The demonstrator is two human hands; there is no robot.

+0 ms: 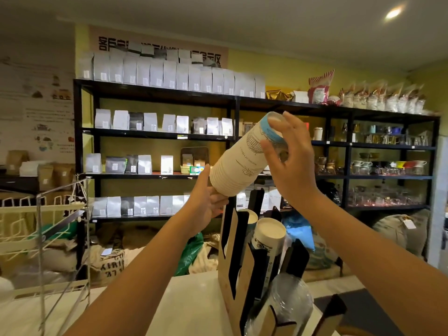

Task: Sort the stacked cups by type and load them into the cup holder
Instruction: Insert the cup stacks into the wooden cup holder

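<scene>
- A stack of paper cups [242,161], cream with a blue band near its upper end, is held up in the air between both hands, tilted so the wide rims point down-left and the closed bottom points up-right.
- The left hand [206,202] cups the lower, rim end of the stack from below, thumb up along the side and fingers curled under the rims; it is closed on the stack.
- The right hand [289,161] is at the upper end, fingers spread and partly open, thumb and fingertips touching the side of the stack near the blue band; it steadies rather than wraps it.
- The stack hangs above the cup holder [232,270], a tall brown-and-black cardboard frame with upright slots that stands on the white tabletop [191,306].
- In the holder, a second stack of cups [269,236] with a white top and dark print already sits in a middle slot, its end facing up.
- A further cup top [249,218] shows just behind it in the slot to the left.
- At the near end of the holder, clear plastic cups in a wrapper [288,301] lean in a slot.
- A cream wire rack [36,229] stands at the left edge of the tabletop.
- Behind, black shelves [157,137] carry rows of pale coffee bags.
</scene>
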